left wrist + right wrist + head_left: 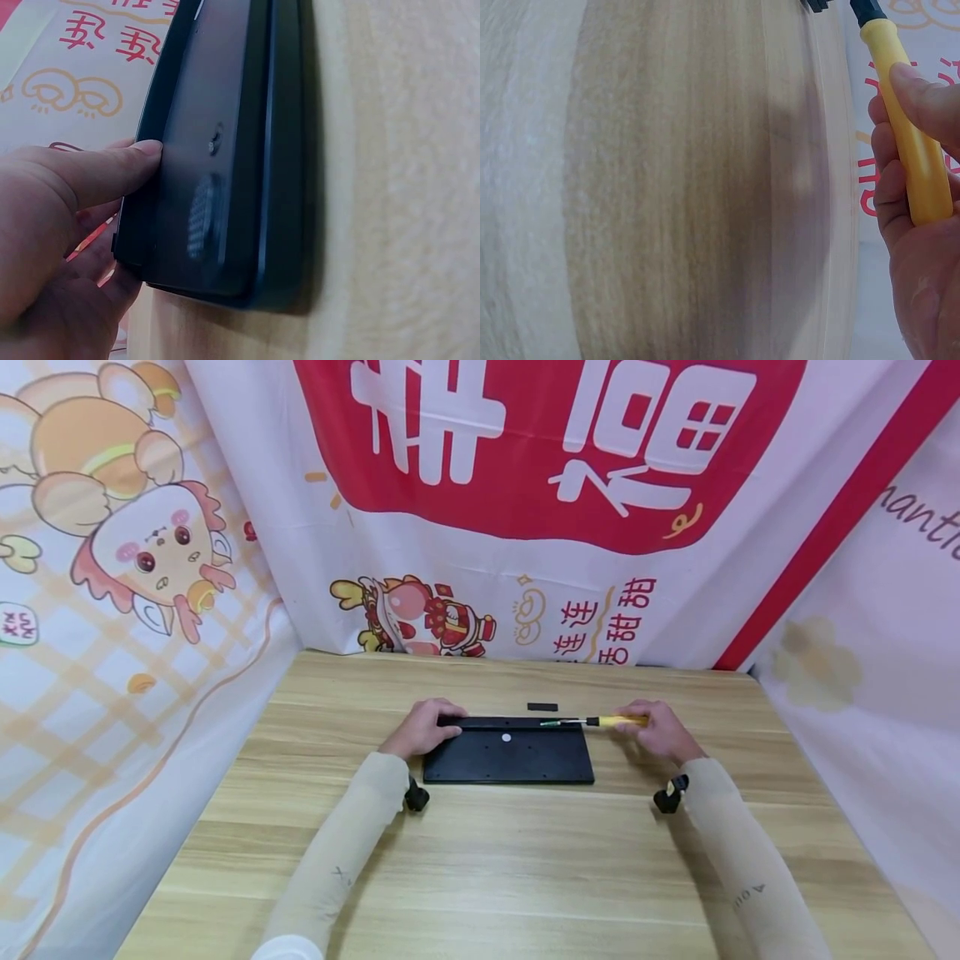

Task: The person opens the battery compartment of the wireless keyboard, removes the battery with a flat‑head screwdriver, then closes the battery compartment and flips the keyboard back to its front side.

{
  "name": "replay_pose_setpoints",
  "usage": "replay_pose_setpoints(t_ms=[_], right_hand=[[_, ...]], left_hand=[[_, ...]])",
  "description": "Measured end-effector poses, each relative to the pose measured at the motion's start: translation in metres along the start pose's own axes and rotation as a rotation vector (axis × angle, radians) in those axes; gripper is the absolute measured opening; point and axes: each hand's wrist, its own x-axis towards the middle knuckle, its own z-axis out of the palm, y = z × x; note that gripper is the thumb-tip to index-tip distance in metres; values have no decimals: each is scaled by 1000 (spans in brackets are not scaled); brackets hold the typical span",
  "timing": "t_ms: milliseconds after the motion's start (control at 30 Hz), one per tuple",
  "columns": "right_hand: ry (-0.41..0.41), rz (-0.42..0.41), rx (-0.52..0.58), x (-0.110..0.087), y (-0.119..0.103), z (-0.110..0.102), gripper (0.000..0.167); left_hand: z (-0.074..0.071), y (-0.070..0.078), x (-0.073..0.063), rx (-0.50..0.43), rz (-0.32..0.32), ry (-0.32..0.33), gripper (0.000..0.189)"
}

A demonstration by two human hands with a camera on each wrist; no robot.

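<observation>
A black keyboard (510, 764) lies upside down on the table, its underside showing screw holes and a round white sticker (506, 737). My left hand (423, 727) grips its far left corner; in the left wrist view the thumb lies on the raised edge and the fingers go behind it, near a ribbed foot (200, 217). My right hand (662, 731) holds a screwdriver (915, 157) by its yellow handle, fingers wrapped round it. The shaft points left, its tip over the right part of the raised edge, beside a small green piece (550, 723) in a slot there.
A small black cover (542, 707) lies on the wooden table (510, 877) just beyond the keyboard's far edge. Printed cloth (465, 552) hangs behind the table and on both sides.
</observation>
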Motion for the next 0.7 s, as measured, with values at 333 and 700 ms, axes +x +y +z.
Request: replay_pose_setpoints(t_ms=[333,700], right_hand=[[12,-24,6,5,-1,4,32],[-31,20,27,14,-21,11,35]], left_hand=[[-4,-1,-2,-4,-6,3,29],[5,10,0,33,-1,-45,30]])
